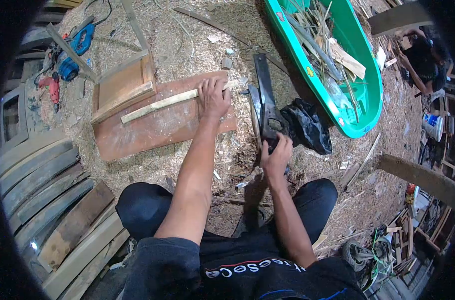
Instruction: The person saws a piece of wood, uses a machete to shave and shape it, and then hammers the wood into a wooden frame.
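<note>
My left hand [215, 96] is closed around a pale wood strip [160, 106], near its right end. The strip lies slantwise over a reddish-brown board [152, 132] on the ground. My right hand [277, 156] has its fingers curled at the near end of a long dark tool [264, 82], shaped like a handsaw, with an opening in its wider part. Just left of that tool lies a narrow greyish blade [255, 102]. A crumpled black plastic bag [310, 125] is to the right of my right hand.
A green tub [365, 112] full of wood scraps stands at upper right. A wooden frame [122, 82] rests on the board's left end. Blue power tool [82, 40] and red drill [54, 90] lie at upper left. Curved planks [47, 170] are stacked left. Another person [422, 60] is far right.
</note>
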Action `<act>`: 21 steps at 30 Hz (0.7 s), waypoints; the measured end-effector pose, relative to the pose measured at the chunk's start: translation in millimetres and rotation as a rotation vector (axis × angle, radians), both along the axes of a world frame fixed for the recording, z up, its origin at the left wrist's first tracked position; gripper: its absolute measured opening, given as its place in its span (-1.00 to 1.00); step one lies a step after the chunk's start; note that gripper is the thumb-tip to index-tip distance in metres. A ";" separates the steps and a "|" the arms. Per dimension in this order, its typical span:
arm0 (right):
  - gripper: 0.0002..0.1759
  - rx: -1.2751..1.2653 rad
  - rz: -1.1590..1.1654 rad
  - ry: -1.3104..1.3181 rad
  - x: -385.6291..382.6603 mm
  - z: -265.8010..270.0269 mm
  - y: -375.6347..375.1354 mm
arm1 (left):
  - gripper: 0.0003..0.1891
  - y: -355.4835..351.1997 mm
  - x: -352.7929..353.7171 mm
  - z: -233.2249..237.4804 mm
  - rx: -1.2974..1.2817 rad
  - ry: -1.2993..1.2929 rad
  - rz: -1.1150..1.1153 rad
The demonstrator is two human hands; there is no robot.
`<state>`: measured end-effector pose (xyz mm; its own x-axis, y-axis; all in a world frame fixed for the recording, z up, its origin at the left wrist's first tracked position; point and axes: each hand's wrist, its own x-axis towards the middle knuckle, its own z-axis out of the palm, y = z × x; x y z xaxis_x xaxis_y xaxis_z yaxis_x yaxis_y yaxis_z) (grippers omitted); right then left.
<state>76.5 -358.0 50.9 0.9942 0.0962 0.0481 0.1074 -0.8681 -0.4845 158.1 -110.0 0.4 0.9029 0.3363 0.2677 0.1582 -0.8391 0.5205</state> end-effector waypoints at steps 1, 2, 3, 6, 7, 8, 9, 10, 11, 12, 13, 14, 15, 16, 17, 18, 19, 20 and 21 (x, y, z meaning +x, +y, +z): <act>-0.43 -0.083 -0.038 0.114 -14.3 -3.3 -8.4 | -0.69 -0.6 0.0 0.9 -0.013 0.005 -0.001; -0.43 -0.164 -0.077 0.225 -26.9 -7.5 -15.3 | -0.69 -1.4 0.3 2.2 -0.016 0.003 0.002; -0.43 -0.241 -0.114 0.336 -35.5 -14.2 -21.2 | -0.70 -1.6 0.7 1.7 -0.016 -0.001 0.007; -0.43 -0.213 -0.021 0.298 -41.5 -29.8 -36.5 | -0.71 -0.7 -0.1 -2.7 -0.003 0.032 0.007; -0.45 -0.212 0.004 0.320 -40.0 -29.8 -37.9 | -0.70 -1.1 0.0 -3.7 0.002 0.050 0.006; -0.47 -0.211 0.028 0.342 -38.6 -29.6 -40.0 | -0.70 -1.4 0.4 -4.2 0.003 0.036 0.005; -0.48 -0.212 0.050 0.370 -41.7 -27.2 -42.9 | -0.70 -3.0 -2.5 -3.2 0.003 0.029 0.001; -0.50 -0.135 0.063 0.344 -45.1 -24.2 -44.8 | -0.70 -3.3 -4.5 -0.7 0.007 0.021 -0.003; -0.51 -0.052 0.079 0.311 -45.0 -21.2 -43.9 | -0.72 -2.6 -4.2 3.6 0.005 0.010 0.002; -0.53 0.031 0.096 0.282 -45.3 -12.4 -38.4 | -0.74 -3.1 -7.6 5.8 0.002 0.002 0.007; -0.54 0.079 0.054 0.302 -45.5 -3.9 -33.8 | -0.77 -3.7 -11.9 7.1 -0.003 -0.003 0.011; -0.55 0.124 0.015 0.320 -42.8 4.4 -30.4 | -0.77 -3.0 -16.8 8.0 0.000 0.006 0.005; -0.55 0.170 -0.023 0.344 -39.1 14.9 -24.6 | -0.77 -1.6 -25.1 9.9 0.003 0.020 0.001; -0.56 0.263 -0.073 0.376 -33.6 19.8 -21.1 | -0.77 0.6 -34.6 14.0 0.007 0.038 -0.001; -0.56 0.289 -0.070 0.345 -30.2 24.2 -15.3 | -0.79 1.7 -43.8 17.6 0.004 0.043 0.004; -0.56 0.315 -0.069 0.318 -28.9 32.9 -7.9 | -0.80 0.6 -53.6 20.8 -0.001 0.052 0.007; -0.57 0.339 -0.072 0.285 -27.2 37.6 -0.5 | -0.81 0.6 -58.4 24.3 -0.007 0.057 0.008; -0.57 0.460 -0.064 0.305 -26.9 38.5 9.0 | -0.83 2.5 -59.9 19.9 -0.011 -0.012 -0.013; -0.58 0.441 -0.032 0.210 -29.5 18.4 17.2 | -0.84 4.9 -60.6 7.6 -0.017 -0.082 -0.034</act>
